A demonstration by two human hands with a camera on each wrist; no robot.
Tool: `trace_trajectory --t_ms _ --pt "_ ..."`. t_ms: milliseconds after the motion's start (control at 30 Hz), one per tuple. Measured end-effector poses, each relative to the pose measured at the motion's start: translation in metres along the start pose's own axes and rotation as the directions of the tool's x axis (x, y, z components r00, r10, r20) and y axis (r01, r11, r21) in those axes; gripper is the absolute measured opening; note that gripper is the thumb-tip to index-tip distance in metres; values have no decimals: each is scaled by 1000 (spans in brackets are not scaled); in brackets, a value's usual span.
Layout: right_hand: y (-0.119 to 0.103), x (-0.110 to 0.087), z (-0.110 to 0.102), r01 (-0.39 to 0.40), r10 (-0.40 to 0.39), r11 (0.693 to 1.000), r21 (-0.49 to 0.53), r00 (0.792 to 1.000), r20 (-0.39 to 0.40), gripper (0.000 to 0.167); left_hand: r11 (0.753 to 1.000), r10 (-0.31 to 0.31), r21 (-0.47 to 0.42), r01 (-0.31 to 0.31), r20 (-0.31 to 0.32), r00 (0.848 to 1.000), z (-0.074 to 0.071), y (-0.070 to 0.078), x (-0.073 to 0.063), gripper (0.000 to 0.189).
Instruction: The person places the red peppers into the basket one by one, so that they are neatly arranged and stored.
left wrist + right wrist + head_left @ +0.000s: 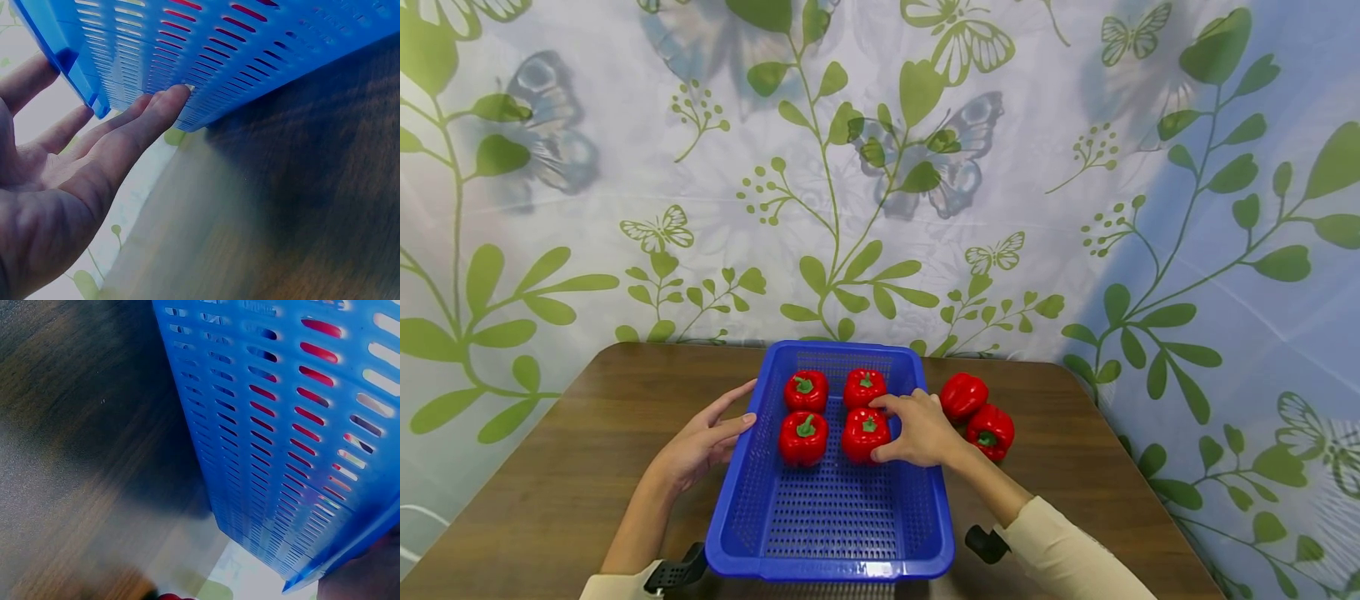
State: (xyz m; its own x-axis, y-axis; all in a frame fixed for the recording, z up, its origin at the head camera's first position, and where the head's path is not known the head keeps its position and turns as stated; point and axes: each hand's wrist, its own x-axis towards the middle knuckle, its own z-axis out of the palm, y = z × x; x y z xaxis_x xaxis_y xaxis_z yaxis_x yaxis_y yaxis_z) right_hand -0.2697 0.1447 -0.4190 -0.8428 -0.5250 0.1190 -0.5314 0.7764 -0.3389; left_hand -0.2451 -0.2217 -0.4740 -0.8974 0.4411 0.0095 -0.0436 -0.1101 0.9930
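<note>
Four red peppers (802, 447) sit in a blue basket (827, 570), the right hand (922, 433) pinching the near-right pepper (863, 443), the left hand (698, 446), fingers extended, touching the basket's left side. Two other peppers (964, 396) lie to the right on a brown table (602, 433), before leaf-patterned cloth (730, 242).

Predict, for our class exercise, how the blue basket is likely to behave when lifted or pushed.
The blue basket probably stays stiff, as its walls look straight and unbent. It is likely light for its size, being full of holes. Lifted as loaded, it may dip at the far end, since the four red peppers sit toward that end.
</note>
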Motion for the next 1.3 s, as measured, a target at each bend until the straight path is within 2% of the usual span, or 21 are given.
trace_trajectory --t_ms 433,633,900,1133,1300 --pt "0 -1 1 -24 24 999 31 1000 -8 65 1000 4 -7 -4 2 1000 -1 -3 1 66" --pt "0 -1 -3 -39 38 996 75 999 16 67 1000 2 -12 -2 5 1000 -1 -3 1 67" --pt "4 -5 -22 -113 104 958 264 993 48 65 1000 12 -21 -11 22 1000 -1 -4 0 67" --pt "9 -14 -43 -154 153 950 273 988 23 63 1000 12 -21 -12 24 1000 -2 -4 0 67" --pt "16 -22 -57 -160 161 953 259 987 18 64 1000 12 -25 -11 22 1000 -2 -3 -1 67"
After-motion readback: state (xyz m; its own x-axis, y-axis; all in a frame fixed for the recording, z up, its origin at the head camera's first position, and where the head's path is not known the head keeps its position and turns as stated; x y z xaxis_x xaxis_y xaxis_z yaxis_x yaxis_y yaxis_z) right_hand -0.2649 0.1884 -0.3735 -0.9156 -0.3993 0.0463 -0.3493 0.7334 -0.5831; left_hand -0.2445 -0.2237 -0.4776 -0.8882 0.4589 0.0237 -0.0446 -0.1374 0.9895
